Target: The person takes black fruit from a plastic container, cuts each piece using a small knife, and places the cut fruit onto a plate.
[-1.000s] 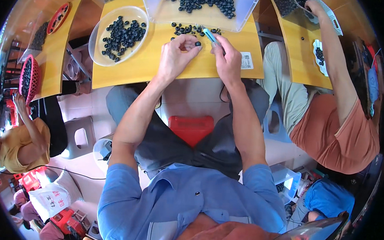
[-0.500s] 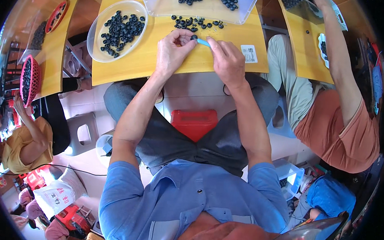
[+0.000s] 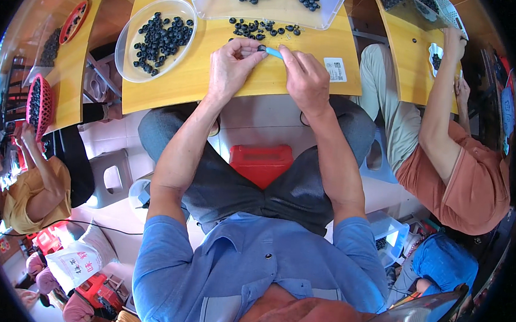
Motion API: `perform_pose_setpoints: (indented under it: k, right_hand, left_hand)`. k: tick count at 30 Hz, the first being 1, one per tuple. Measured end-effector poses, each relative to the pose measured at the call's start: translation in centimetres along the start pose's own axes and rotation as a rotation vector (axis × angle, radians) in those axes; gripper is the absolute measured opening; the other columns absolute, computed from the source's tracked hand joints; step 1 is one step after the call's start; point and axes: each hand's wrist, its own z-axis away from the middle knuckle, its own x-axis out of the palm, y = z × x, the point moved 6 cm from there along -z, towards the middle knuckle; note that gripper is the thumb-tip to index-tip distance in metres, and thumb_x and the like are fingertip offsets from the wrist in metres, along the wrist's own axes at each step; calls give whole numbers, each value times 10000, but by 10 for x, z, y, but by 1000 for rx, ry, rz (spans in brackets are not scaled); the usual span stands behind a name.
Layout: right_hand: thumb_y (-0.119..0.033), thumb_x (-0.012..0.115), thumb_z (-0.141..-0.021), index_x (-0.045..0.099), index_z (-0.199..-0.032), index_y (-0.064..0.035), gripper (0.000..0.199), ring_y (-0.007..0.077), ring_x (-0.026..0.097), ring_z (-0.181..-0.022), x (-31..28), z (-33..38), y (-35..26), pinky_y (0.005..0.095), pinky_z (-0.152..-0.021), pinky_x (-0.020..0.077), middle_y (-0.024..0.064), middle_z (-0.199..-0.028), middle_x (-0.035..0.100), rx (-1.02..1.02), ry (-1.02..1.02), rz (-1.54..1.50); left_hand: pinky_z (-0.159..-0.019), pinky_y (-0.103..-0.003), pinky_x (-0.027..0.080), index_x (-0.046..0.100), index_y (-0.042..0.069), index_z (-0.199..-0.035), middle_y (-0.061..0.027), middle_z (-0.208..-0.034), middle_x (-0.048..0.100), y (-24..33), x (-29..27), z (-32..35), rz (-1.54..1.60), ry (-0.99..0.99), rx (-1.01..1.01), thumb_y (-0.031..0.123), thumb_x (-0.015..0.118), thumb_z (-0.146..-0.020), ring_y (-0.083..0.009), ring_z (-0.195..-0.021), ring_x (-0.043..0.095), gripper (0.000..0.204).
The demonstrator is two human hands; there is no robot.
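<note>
Near the top middle of the frame, my left hand (image 3: 232,66) pinches 1 small, round, dark, berry-like piece (image 3: 261,48). My right hand (image 3: 306,81) holds a thin, light-blue, stick-shaped tool (image 3: 273,53) up to it. The piece looks light, maybe slippery; soft or hard, I can't tell. I'd pinch its round sides gently.

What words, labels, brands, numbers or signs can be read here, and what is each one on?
White label on the yellow table: small dark print and a square code, too small to read.
White sack on the floor: large red and dark characters, which I won't copy out.
Red stool: a blurred dark band, nothing readable.
</note>
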Motion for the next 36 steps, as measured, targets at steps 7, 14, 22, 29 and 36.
perform_pose_setpoints:
  k: [7, 14, 22, 29, 36]
  right_hand:
    - [-6, 666, -807, 716, -1179, -47, 378, 254, 639, -744, 9, 2, 7, 389, -672, 542, 70, -826, 616, 108, -61, 44]
    - [-35, 684, -866, 715, -1172, -33, 308, 276, 677, -850, 12, 4, 12, 403, -741, 553, 95, -899, 678, 157, -24, -14]
    - [-23, 720, -887, 712, -1181, -46, 295, 303, 681, -873, 8, 3, 14, 420, -760, 546, 112, -937, 692, 239, -86, -71]
    - [-70, 696, -895, 700, -1150, -32, 259, 281, 656, -838, 10, 1, 13, 413, -742, 535, 94, -884, 656, 211, -62, -98]
    - [-74, 693, -889, 710, -1101, -43, 215, 274, 677, -829, 6, 1, 17, 406, -731, 548, 88, -859, 665, 242, 20, -127]
  left_hand:
    - [-766, -265, 582, 746, -37, -1087, -60, -953, 779, 4, -3, 2, 215, -2, 51, 84, 847, -865, -106, -848, 712, 272]
    - [-779, -246, 563, 746, -34, -1086, -52, -927, 760, 25, -52, -6, -47, 174, 203, 90, 847, -868, -95, -815, 683, 271]
    - [-758, -310, 570, 757, 16, -1103, -117, -935, 760, 34, -166, -28, -489, 587, 155, 106, 810, -852, -185, -825, 727, 272]
    - [-779, -354, 605, 746, 48, -1131, -143, -1066, 725, 64, -59, -63, -635, 202, 620, 70, 700, -956, -263, -928, 733, 182]
    - [-978, -439, 534, 758, 74, -1156, -155, -1105, 720, 47, 14, -134, -1050, -202, 616, 86, 656, -936, -350, -1129, 659, 243]
